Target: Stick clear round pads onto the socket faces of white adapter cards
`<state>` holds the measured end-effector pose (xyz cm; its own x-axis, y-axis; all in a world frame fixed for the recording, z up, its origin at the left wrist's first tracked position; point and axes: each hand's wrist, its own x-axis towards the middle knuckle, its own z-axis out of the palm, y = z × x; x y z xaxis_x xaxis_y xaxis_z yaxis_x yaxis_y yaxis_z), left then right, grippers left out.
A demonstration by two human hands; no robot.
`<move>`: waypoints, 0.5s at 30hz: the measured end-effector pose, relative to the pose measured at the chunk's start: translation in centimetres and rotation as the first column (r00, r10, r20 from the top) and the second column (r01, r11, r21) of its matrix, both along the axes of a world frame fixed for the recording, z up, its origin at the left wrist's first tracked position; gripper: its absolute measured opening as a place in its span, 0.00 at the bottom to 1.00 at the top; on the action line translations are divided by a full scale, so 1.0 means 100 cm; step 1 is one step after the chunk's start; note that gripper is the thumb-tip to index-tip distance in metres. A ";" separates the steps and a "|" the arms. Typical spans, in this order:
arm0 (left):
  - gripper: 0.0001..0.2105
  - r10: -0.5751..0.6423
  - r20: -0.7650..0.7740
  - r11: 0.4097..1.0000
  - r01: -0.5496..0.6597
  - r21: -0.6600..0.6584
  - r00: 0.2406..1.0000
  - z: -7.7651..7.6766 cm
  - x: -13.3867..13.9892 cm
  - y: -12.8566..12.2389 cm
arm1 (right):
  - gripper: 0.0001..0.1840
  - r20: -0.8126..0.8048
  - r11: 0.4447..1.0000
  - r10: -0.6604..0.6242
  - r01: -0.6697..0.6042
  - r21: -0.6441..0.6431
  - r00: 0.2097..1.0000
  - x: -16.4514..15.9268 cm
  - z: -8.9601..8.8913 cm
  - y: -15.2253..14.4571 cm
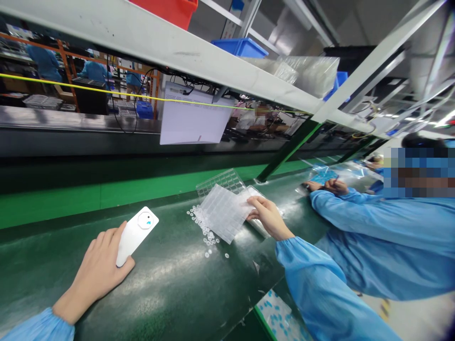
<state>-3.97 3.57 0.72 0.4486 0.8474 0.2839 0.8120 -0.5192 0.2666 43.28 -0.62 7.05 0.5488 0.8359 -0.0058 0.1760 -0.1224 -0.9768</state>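
In the head view, my left hand (97, 263) is closed around the edges of a white phone-shaped panel (133, 241) with an octagonal camera area near its top; it is tilted just above the green worktop or touching it, I cannot tell which. My right hand (270, 218) pinches the right edge of a translucent plastic sheet (225, 210) marked in strips. How many layers lie there is unclear. Under it is a clear compartmented tray (227, 179). Small clear round discs (209, 237) are scattered along the sheet's left side. A flat rectangular item (259, 226) lies partly hidden below my right hand.
A co-worker in a blue smock (377, 227) sits at the right, hands on the same bench (170, 293). A green post (287, 151) rises behind the tray. A white monitor back (195, 116) hangs beneath the shelf (170, 45). Below the bench edge is a bin with blue-spotted sheets (280, 315).
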 end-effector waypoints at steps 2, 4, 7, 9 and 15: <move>0.32 0.001 0.004 1.000 -0.001 0.001 1.000 0.000 0.000 0.000 | 0.10 0.009 1.000 -0.001 0.001 0.001 1.000 -0.001 0.000 0.000; 0.32 -0.001 0.000 1.000 0.001 0.006 1.000 -0.001 -0.001 0.000 | 0.11 0.016 1.000 0.000 0.000 0.001 1.000 -0.002 0.001 0.000; 0.32 -0.004 -0.001 1.000 0.004 0.021 1.000 -0.002 0.000 0.001 | 0.12 0.017 1.000 0.000 -0.001 0.007 1.000 -0.004 0.002 -0.001; 0.32 -0.003 0.002 1.000 0.003 0.024 1.000 -0.002 0.000 0.001 | 0.12 0.014 1.000 0.002 -0.002 0.010 1.000 -0.006 0.003 -0.002; 0.32 0.011 0.006 1.000 -0.011 -0.005 1.000 0.001 0.001 0.000 | 0.09 0.005 1.000 -0.011 0.010 0.010 1.000 -0.008 0.000 -0.002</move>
<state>-3.85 3.60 0.78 0.4376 0.8538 0.2820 0.8160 -0.5088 0.2743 42.44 -0.83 7.05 0.5576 0.8301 0.0058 0.1801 -0.1142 -0.9770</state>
